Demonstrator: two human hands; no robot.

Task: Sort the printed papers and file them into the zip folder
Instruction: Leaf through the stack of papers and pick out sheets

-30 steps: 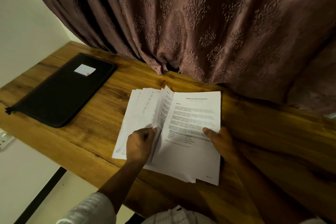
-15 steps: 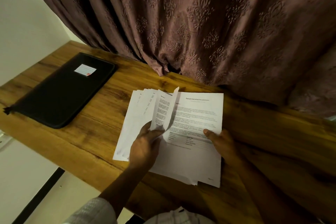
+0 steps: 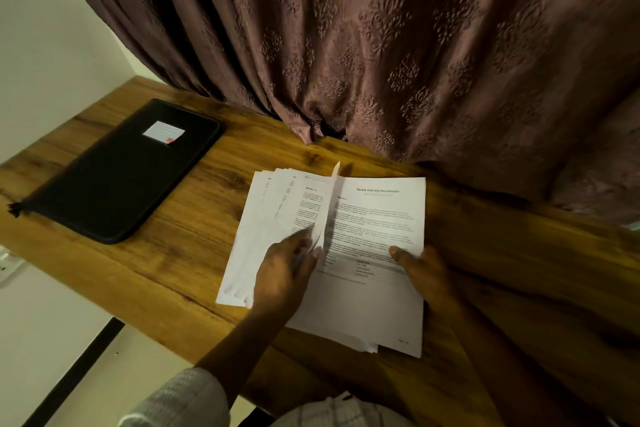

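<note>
Several printed papers (image 3: 374,302) lie fanned on the wooden desk in front of me. My left hand (image 3: 282,276) pinches one sheet (image 3: 327,208) and holds it standing on edge over the middle of the pile. My right hand (image 3: 424,274) rests on the right side of the top page, thumb pressing on the print. The black zip folder (image 3: 117,177) lies closed at the desk's left end, a white label on its cover, well apart from both hands.
The wooden desk (image 3: 194,246) runs left to right; its front edge is close to my body. A brown patterned curtain (image 3: 381,45) hangs against the desk's back edge. A white wall socket (image 3: 8,262) sits below the desk's left end.
My left hand has lifted one sheet from the fanned pile and turned it up onto its edge. My right hand has stayed on the top page.
</note>
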